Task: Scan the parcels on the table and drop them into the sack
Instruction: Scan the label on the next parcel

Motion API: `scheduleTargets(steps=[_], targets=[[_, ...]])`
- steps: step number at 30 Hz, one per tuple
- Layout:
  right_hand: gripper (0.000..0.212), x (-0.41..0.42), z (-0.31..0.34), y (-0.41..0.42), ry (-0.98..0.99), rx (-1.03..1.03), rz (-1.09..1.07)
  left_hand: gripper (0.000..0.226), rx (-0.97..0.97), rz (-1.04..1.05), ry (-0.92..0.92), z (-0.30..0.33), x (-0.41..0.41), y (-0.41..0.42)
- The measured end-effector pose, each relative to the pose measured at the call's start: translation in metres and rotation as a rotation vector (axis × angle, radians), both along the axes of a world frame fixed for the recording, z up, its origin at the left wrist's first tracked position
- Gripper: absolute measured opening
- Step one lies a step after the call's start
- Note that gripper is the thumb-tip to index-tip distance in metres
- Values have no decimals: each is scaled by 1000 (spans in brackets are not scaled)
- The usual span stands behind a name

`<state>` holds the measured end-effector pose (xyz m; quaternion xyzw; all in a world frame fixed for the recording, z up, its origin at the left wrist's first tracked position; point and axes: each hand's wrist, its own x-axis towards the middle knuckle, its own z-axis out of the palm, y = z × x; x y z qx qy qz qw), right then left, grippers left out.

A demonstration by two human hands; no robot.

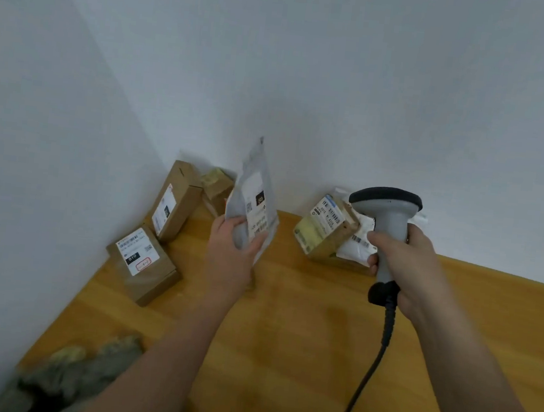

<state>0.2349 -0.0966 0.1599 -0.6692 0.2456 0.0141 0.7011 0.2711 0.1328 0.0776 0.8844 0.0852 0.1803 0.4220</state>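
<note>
Grey mailer (253,200) pinched by left hand (231,248); right hand (405,263) grips scanner (388,224), seemingly.

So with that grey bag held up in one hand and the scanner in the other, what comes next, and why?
Probably turning the scanner in the right hand leftward onto the grey bag's label. The left hand holds the bag upright with its label toward the camera, while the scanner's head seems to point at the wall.
</note>
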Motion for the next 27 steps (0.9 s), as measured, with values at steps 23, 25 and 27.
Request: scheduleTargets(steps=[23, 25, 27], targets=[[47, -162, 32, 136, -143, 111, 100, 41, -1316, 273, 30, 82, -204, 90], [48, -163, 37, 134, -176, 35, 132, 61, -1040, 263, 80, 85, -210, 98], [51, -162, 42, 126, -232, -165, 187, 89, -469, 286, 128, 82, -213, 111]])
